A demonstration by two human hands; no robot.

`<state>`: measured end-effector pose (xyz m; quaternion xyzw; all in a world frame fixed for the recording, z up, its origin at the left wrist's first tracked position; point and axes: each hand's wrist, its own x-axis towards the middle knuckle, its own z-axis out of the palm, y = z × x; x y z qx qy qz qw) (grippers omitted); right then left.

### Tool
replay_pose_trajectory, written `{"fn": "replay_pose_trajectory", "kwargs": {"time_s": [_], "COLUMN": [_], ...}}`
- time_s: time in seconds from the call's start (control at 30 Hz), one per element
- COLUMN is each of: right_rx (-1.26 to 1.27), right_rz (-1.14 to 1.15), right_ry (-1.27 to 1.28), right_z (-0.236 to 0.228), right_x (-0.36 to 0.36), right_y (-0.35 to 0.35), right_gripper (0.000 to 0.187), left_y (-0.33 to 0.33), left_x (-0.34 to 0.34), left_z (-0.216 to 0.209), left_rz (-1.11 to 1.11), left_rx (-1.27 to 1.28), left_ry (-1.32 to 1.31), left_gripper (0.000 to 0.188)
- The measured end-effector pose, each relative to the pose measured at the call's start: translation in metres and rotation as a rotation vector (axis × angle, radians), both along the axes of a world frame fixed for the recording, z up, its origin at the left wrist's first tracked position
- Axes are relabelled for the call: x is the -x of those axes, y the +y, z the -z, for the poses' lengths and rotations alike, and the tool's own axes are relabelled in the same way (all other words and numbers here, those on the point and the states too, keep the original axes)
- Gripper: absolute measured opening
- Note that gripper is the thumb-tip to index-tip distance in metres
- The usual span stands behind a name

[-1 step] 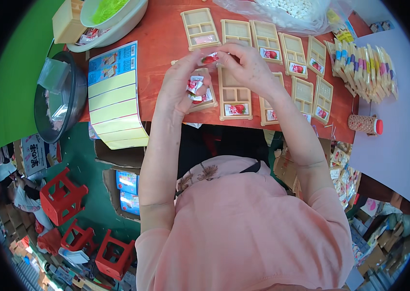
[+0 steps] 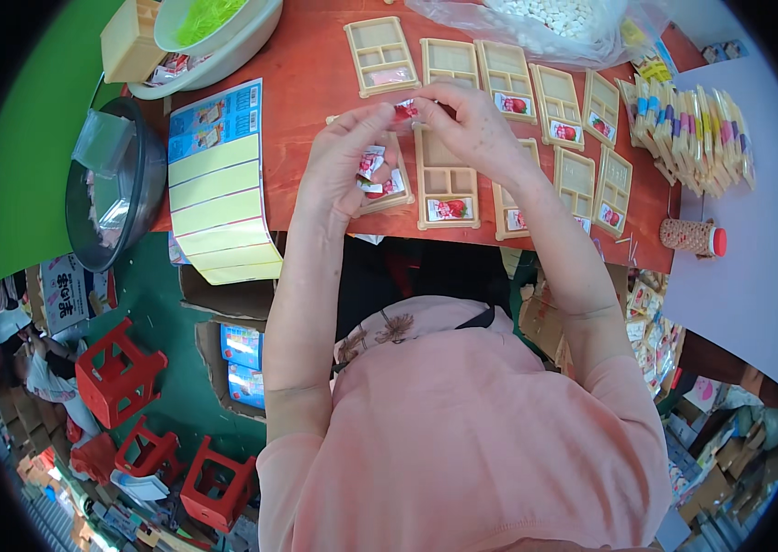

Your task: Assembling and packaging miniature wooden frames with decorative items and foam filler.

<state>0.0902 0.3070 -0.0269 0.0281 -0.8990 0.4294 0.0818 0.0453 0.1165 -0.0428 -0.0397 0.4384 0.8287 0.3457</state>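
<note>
Red tabletop [image 2: 301, 55] carries cream compartment trays [image 2: 449, 177], with the left hand [image 2: 341, 158] and right hand [image 2: 473, 129] bent inward above them, fingertips nearly meeting. Between those fingertips a red-and-white packet [image 2: 404, 109] is pinched, showing less of its face than a moment earlier, so handling continues; whether the left fingers also hold the loose packets [image 2: 371, 163], I cannot tell

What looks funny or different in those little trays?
The back-left tray holds a plain pink thing, while several other trays show strawberry packets. It might be a packet lying face down.
</note>
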Motion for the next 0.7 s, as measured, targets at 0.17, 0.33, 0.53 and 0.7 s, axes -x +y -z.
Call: {"fn": "replay_pose_trajectory", "kwargs": {"time_s": [0.17, 0.33, 0.53, 0.7], "right_rx": [0.143, 0.111, -0.325, -0.512], "right_rz": [0.090, 0.203, 0.216, 0.188], "right_ry": [-0.164, 0.026, 0.137, 0.187], "right_z": [-0.003, 0.028, 0.035, 0.026], "right_x": [0.016, 0.062, 0.071, 0.058], "right_y": [-0.011, -0.002, -0.012, -0.024], "right_gripper": [0.026, 0.025, 0.015, 0.014], "left_y": [0.002, 0.005, -0.021, -0.005], "left_x": [0.008, 0.023, 0.039, 0.022], "left_z": [0.002, -0.005, 0.017, 0.006], "left_rz": [-0.094, -0.272, -0.298, -0.259], "left_rx": [0.281, 0.157, -0.078, 0.024], "left_ry": [0.072, 0.021, -0.221, -0.102], "left_gripper": [0.018, 0.019, 0.017, 0.014]}}
